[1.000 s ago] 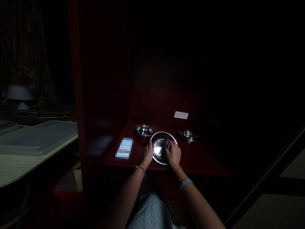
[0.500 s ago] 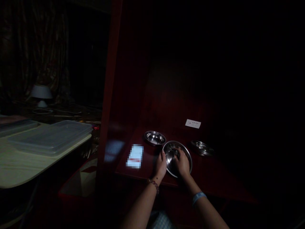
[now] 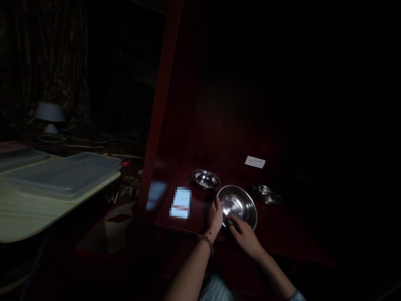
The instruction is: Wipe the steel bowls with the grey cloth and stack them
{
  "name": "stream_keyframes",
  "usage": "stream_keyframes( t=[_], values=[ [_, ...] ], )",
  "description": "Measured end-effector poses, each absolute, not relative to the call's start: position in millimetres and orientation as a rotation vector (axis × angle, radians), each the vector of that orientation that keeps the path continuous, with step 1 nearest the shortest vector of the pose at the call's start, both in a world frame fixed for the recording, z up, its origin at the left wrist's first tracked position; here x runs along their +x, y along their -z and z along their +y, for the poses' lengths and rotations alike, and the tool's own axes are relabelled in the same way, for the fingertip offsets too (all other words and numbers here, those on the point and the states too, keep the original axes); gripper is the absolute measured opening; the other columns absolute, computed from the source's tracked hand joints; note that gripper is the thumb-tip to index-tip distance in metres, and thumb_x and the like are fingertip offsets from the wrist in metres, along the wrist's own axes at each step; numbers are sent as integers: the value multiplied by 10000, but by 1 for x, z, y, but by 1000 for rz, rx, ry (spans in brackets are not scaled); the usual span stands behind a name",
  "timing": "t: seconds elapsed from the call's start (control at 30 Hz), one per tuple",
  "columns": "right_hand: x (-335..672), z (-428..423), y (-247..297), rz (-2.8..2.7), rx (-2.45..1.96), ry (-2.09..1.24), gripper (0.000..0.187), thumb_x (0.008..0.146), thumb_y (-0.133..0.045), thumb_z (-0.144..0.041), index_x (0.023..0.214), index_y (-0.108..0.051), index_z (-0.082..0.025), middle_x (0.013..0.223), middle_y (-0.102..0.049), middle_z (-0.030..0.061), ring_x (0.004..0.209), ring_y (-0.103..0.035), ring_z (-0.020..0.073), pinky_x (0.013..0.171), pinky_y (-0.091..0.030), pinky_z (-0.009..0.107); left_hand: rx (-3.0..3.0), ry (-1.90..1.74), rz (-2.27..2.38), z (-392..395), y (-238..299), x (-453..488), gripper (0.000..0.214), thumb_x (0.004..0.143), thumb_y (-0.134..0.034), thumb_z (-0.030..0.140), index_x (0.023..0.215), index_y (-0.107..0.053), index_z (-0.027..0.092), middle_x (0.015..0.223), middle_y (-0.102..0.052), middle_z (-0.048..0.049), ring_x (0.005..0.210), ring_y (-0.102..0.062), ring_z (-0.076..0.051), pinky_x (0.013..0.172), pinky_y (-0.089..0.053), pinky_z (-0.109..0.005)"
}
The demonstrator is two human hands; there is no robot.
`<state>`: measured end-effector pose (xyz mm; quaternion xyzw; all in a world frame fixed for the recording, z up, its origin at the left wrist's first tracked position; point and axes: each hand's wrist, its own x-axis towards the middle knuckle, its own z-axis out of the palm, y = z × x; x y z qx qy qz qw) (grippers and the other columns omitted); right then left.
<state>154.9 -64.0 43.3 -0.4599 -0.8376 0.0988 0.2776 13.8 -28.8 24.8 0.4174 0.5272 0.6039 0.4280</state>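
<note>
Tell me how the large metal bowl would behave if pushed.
The large metal bowl is probably stiff: its rim shows no bend beside the left hand. Its shiny, smooth-looking surface suggests it may be slippery to grip. With its open, flaring sides, a push down on the rim could perhaps tip it.

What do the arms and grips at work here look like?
They're human. The left grip and right grip are ungloved, and no sleeves show. A bracelet of round, dark purplish beads circles the left wrist; a blue band shows on the right arm, cut off by the picture's bottom edge.
</note>
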Motion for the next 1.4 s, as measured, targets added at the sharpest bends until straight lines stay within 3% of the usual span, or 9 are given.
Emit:
stream_keyframes(
  t=[0.23, 0.43, 0.6, 0.83, 0.93, 1.03, 1.13, 1.23, 1.4],
  values=[
    [200, -72, -45, -2418, -1286, 218, 386, 869, -505, -269, 1170, -747, -249, 1224, -751, 123, 1236, -657, 328, 1120, -473, 550, 1083, -1526, 1291, -31, -27, 16, 612, 1021, -300, 515, 1283, -675, 107, 1263, -704, -252, 1200, -669, -318, 1051, -465, -351],
    [199, -91, -47, -2586, -1188, 241, 440, 866, -576, -267, 1295, -677, -266, 1380, -670, 93, 1322, -584, 318, 1212, -344, 574, 1139, -1523, 1310, -32, -27, 16, 603, 1027, -271, 477, 1253, -690, 107, 1235, -714, -251, 1224, -651, -340, 1068, -452, -383],
    [194, -94, -43, -2548, -1183, 357, 291, 978, -541, -267, 1217, -706, -291, 1280, -716, 81, 1237, -630, 284, 1156, -400, 533, 1085, -1476, 1343, -32, -26, 16, 554, 1013, -351, 476, 1212, -714, 108, 1237, -714, -255, 1222, -650, -347, 1073, -446, -398],
    [206, -81, -29, -2475, -1047, 519, 271, 972, -587, -143, 1171, -712, -278, 1163, -753, 40, 1103, -661, 233, 1073, -449, 461, 1128, -1492, 1294, -16, -23, 12, 473, 1033, -332, 418, 1175, -699, 156, 1337, -676, -165, 1247, -630, -247, 1114, -442, -359],
    [206, -78, -24, -2441, -1025, 527, 239, 963, -608, -134, 1130, -718, -265, 1118, -763, 31, 1064, -659, 228, 1060, -447, 444, 1448, -1552, 1454, -5, -32, -4, 400, 1027, -371, 378, 1173, -691, 188, 1470, -568, -140, 1345, -552, -243, 1166, -392, -375],
    [204, -78, -23, -2433, -1041, 511, 213, 959, -620, -141, 1106, -718, -259, 1099, -760, 33, 1040, -652, 225, 1053, -444, 436, 1933, -1496, 1658, 11, -46, -32, 373, 990, -429, 293, 1270, -659, 204, 1531, -527, -119, 1391, -488, -303, 1166, -382, -470],
    [202, -80, -25, -2440, -1070, 489, 177, 959, -628, -158, 1077, -718, -256, 1078, -754, 40, 1028, -645, 221, 1054, -441, 431, 2298, -1231, 1765, 30, -56, -63, 391, 934, -517, 235, 1294, -669, 206, 1426, -634, -126, 1327, -541, -335, 1172, -344, -518],
    [201, -82, -24, -2442, -1081, 457, 155, 964, -630, -177, 1068, -716, -254, 1076, -748, 43, 1032, -640, 220, 1063, -434, 431, 2508, -910, 1766, 47, -59, -86, 300, 917, -587, 275, 1167, -747, 232, 1192, -761, -108, 1174, -645, -307, 1191, -306, -494],
    [199, -83, -22, -2404, -1087, 402, 150, 959, -635, -179, 1063, -714, -253, 1079, -745, 46, 1042, -636, 236, 1072, -428, 447, 2586, -749, 1732, 59, -64, -105, 269, 947, -579, 350, 1011, -808, 225, 1096, -781, -126, 1079, -683, -302, 1040, -450, -411]
  ],
)
